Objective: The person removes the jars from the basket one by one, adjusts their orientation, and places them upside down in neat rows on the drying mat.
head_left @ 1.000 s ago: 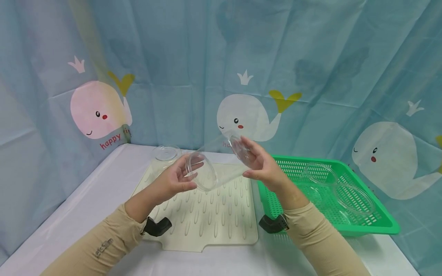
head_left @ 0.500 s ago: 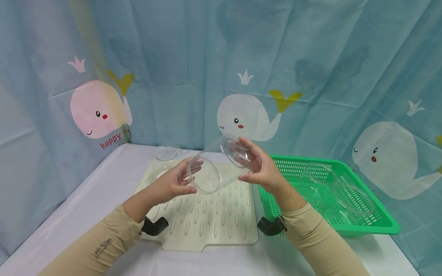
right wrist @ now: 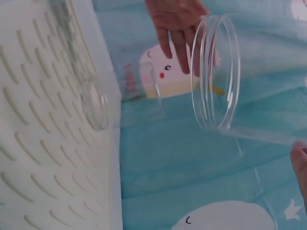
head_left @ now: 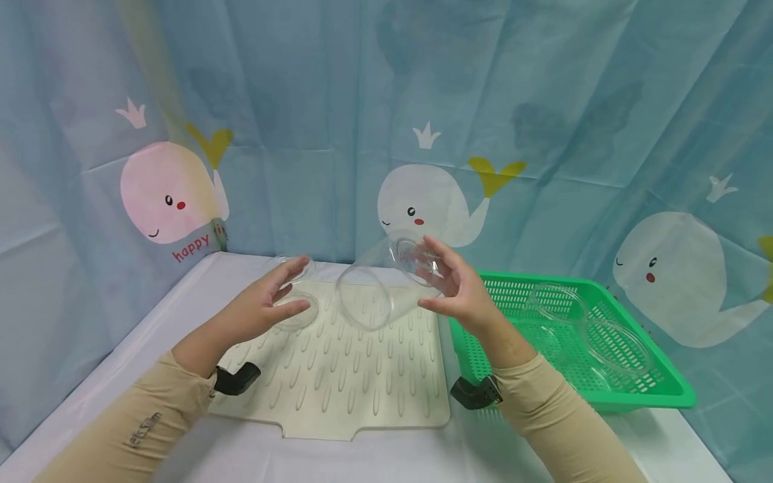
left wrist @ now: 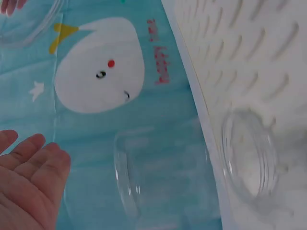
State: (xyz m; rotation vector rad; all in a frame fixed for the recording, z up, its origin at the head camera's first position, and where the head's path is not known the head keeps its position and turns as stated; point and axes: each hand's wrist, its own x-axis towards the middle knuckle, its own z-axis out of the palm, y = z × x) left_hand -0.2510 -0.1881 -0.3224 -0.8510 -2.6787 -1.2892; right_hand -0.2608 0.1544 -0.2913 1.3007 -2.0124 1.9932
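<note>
A clear plastic jar [head_left: 389, 295] is held in the air above the mat, tilted, its threaded open mouth [right wrist: 216, 72] toward the lower left. My right hand [head_left: 459, 288] grips it around the base end, thumb below and fingers above. The left hand [head_left: 256, 305] is off this jar, its fingers loosely extended and holding nothing. Behind the left hand, a second clear jar [head_left: 296, 312] stands mouth down on the cream ridged mat [head_left: 362, 389]. In the left wrist view, a gap separates the left fingers from that standing jar [left wrist: 163, 177].
To the right is a green perforated basket [head_left: 640, 402] with clear jars [head_left: 617, 347] lying in it. A white cloth [head_left: 410, 459] covers the table. Behind hangs a blue curtain [head_left: 338, 100] printed with whales.
The left hand has let go of the held jar and moved left, toward the standing jar. The right hand keeps its hold, with the jar turned slightly.
</note>
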